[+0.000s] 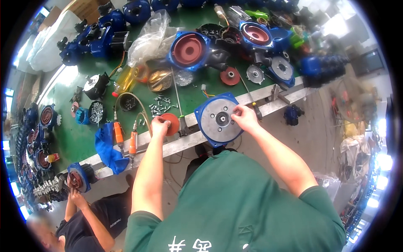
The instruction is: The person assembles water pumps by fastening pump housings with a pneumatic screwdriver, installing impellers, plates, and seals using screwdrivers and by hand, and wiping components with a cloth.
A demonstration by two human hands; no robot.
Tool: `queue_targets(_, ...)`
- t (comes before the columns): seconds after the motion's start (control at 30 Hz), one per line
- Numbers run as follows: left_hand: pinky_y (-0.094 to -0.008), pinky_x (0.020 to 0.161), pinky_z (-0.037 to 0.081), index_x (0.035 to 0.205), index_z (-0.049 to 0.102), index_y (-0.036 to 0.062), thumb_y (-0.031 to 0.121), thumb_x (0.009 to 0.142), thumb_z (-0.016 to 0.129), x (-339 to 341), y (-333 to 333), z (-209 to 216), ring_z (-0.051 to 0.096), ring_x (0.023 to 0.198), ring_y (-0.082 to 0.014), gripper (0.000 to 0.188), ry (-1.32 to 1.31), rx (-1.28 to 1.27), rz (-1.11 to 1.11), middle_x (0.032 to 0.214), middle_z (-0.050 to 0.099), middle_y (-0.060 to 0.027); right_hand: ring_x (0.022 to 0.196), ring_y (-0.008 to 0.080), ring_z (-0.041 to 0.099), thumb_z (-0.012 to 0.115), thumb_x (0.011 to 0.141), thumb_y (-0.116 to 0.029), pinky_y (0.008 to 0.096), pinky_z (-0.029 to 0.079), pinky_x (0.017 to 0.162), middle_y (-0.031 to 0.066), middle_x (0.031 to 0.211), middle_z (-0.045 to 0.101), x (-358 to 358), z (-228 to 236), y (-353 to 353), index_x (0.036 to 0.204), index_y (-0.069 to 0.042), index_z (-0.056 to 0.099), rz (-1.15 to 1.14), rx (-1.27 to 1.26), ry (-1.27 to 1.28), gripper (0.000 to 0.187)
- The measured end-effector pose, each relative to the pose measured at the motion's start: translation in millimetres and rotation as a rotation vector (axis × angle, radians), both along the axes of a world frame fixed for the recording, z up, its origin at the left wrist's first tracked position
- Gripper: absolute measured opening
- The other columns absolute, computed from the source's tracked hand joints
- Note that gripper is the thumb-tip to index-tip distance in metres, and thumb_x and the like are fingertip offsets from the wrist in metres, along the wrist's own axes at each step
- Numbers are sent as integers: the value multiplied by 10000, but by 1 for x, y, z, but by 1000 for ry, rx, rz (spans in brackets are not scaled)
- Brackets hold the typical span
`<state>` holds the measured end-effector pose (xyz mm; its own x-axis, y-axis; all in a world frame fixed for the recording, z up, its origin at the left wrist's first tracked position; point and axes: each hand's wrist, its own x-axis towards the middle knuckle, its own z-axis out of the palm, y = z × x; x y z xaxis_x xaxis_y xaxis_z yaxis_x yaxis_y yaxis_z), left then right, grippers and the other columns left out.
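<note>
My left hand (159,127) grips the edge of a reddish-brown disc with a pale hub, an impeller by its look (173,119), at the front edge of the bench. In front of me a blue motor body with a round grey metal face plate (212,128) stands face up. A shaft end shows at the plate's centre, with several small holes around it. My right hand (244,118) is at the plate's right side, thumb and fingertips pinched together just over its surface. Anything between those fingertips is too small to make out.
Loose screws (163,105) lie on the green bench (138,90) left of centre. Two orange power screwdrivers (133,143) and a blue cloth (110,147) are along its front edge. Blue pump housings (189,50) stand farther back. A co-worker's hands (76,197) handle another housing at lower left.
</note>
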<state>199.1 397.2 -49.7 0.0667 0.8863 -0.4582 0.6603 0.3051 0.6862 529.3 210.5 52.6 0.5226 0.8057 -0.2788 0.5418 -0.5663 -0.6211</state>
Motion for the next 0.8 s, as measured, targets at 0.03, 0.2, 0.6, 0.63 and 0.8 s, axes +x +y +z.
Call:
queue_targets(0.03,-348,772,549,935,675,7,89,720,830,2,0,-1,692,806,-195,278,-2,3,26,890,730,-109,758,175,662,764,775,-209,321,531,713,70,801,673,0,-1,0,1011,-54,693,1,6,7,291)
queue_targets(0.2,-337,783,546,948,689,18,138,734,829,-9,1,-21,689,829,-190,282,-14,-2,23,887,729,-99,815,218,686,750,782,-250,357,542,764,76,855,696,-3,6,-1,1042,-82,694,4,-47,10,315)
queue_targets(0.6,-371,833,547,926,720,29,189,747,829,1,10,-17,702,887,-233,263,85,-28,10,921,738,-132,807,226,688,750,785,-233,354,546,759,90,852,691,2,-1,-4,1028,-73,696,10,0,23,296)
queue_targets(0.63,-378,846,544,930,718,27,199,748,834,0,10,-16,702,903,-238,275,74,-16,12,929,738,-136,804,222,686,747,787,-230,354,545,758,88,849,691,1,1,-2,1024,-71,695,4,-5,37,290)
queue_targets(0.8,-372,853,539,948,726,46,209,747,841,-7,11,-15,703,906,-234,282,71,-47,-19,939,739,-133,803,214,682,748,788,-229,352,542,757,82,847,689,-3,2,-3,1027,-69,695,1,-17,26,292)
